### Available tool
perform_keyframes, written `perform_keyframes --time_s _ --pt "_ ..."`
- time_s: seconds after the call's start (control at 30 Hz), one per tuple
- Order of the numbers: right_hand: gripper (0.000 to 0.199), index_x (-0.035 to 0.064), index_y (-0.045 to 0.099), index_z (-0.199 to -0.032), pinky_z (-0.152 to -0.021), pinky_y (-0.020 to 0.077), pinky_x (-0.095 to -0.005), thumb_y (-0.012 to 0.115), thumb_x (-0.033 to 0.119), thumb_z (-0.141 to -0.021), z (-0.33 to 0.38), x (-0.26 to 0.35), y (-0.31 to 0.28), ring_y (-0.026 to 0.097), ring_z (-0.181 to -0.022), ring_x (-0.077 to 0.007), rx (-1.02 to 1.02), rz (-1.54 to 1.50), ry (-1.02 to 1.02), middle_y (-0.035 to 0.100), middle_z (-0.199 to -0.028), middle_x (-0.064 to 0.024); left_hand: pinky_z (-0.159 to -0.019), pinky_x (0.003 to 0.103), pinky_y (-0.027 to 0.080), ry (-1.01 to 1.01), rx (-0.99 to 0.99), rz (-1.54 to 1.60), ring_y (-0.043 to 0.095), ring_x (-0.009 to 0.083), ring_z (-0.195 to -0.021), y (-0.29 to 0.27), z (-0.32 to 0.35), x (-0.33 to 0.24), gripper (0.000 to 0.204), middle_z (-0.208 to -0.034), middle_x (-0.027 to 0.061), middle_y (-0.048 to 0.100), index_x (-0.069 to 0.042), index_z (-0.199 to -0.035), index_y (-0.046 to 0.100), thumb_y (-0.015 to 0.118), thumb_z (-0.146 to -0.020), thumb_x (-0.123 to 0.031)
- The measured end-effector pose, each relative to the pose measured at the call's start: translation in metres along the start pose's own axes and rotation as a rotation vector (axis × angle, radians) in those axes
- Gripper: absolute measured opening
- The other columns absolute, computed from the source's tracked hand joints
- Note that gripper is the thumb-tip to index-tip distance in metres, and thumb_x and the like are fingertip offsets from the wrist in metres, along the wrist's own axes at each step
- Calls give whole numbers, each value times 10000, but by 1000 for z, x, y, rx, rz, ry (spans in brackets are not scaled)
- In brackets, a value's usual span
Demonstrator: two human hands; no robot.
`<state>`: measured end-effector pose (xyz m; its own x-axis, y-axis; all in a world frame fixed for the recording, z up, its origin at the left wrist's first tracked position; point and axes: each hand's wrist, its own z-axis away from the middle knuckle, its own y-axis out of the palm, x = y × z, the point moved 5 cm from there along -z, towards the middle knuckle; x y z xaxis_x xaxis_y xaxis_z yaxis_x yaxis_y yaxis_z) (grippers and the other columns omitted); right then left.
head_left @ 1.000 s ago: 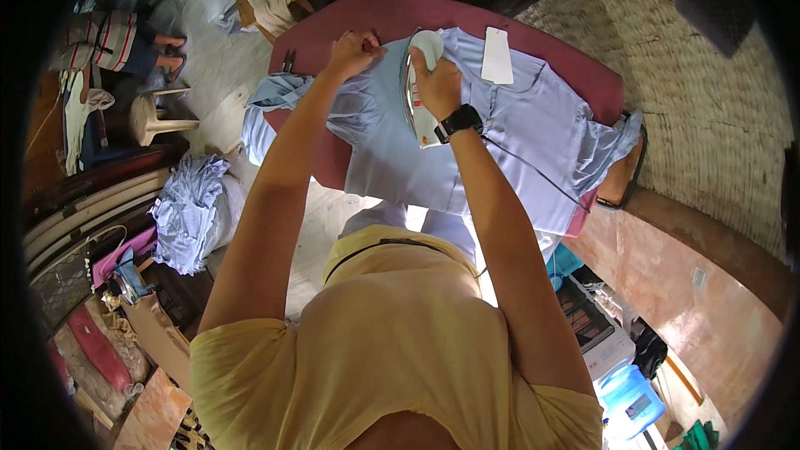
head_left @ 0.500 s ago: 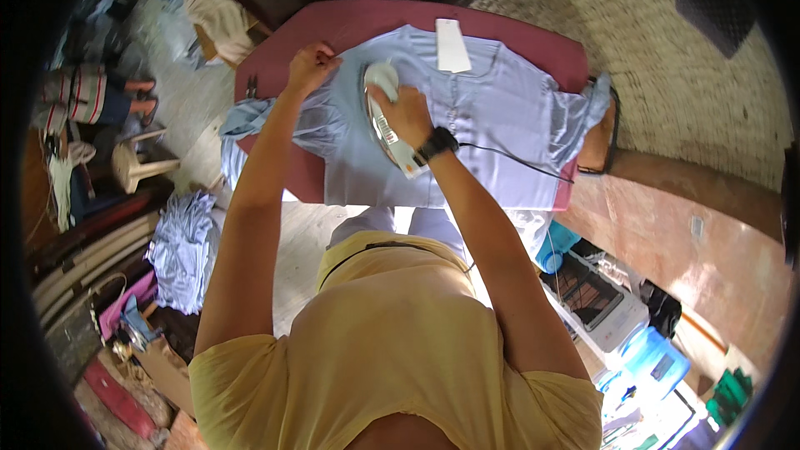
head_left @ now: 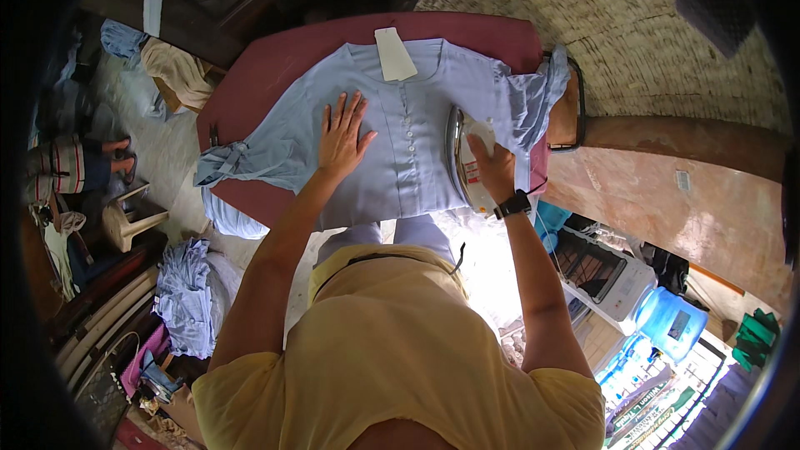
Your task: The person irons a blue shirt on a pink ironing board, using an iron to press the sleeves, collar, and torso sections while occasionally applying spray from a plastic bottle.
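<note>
A light blue buttoned shirt (head_left: 383, 167) lies spread on the maroon ironing board (head_left: 275, 67), its sleeves out to both sides. A blank-looking white tag (head_left: 395, 54) rests at its neckline. My left hand (head_left: 342, 137) is flat on the left front of the shirt, fingers spread. My right hand (head_left: 493, 168), with a black watch (head_left: 512, 204) at the wrist, is closed around the handle of a clothes iron (head_left: 468, 162). The iron sits on the right front of the shirt, right of the button row. Its soleplate is hidden.
A heap of blue garments (head_left: 185, 296) lies at lower left, near a small wooden stool (head_left: 132, 217). Someone's feet (head_left: 125, 158) show at far left. A blue water jug (head_left: 671, 321) stands at lower right. A stone ledge (head_left: 667, 192) runs along the right.
The iron has moved in my right hand from the shirt's left front to its right front. My left hand has gone from the left shoulder, fingers bent, to lying flat on the chest.
</note>
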<state>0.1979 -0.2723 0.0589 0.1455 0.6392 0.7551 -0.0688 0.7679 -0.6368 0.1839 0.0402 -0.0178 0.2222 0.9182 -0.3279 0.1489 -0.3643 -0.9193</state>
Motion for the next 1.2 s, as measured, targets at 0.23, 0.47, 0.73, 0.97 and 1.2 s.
perform_keyframes --time_s 0.23,0.47,0.73,0.97,1.2 --pt "694 -33 712 -823 -641 559 -419 598 651 -853 -118 2 21 706 -669 -329 -99 153 -14 683 -684 -196 -1181 555 185 9 3 -30 207 292 -1483 -1 -6 -5 640 -1607 25 247 -148 -1511 332 452 -984 -489" --pt "840 -70 700 -807 -705 563 -450 543 755 -813 -120 19 22 699 -745 -406 9 167 -1 672 -689 -244 -1181 555 181 -37 29 -62 208 289 -1484 -1 1 -1 640 -1607 21 247 -160 -1517 322 465 -981 -480" --pt "667 -46 694 -851 -573 555 -419 604 614 -881 -111 -12 31 706 -655 -319 33 276 -141 652 -623 -184 -1182 549 169 27 -20 -62 204 299 -1485 2 -7 -5 633 -1600 27 267 -151 -1513 337 462 -983 -474" --pt "504 -21 671 -937 -496 543 -383 689 479 -872 49 -43 -26 676 -510 -272 -25 184 -33 670 -628 -167 -1186 545 159 6 15 -102 193 295 -1487 4 -1 -3 647 -1603 24 259 -147 -1514 330 467 -978 -482" --pt "546 -13 719 -875 -484 553 -352 650 528 -884 -40 -26 -35 688 -521 -233 11 135 208 667 -608 -144 -1183 546 161 27 -4 -77 209 314 -1480 2 -5 -11 627 -1600 39 267 -133 -1507 337 472 -985 -453"
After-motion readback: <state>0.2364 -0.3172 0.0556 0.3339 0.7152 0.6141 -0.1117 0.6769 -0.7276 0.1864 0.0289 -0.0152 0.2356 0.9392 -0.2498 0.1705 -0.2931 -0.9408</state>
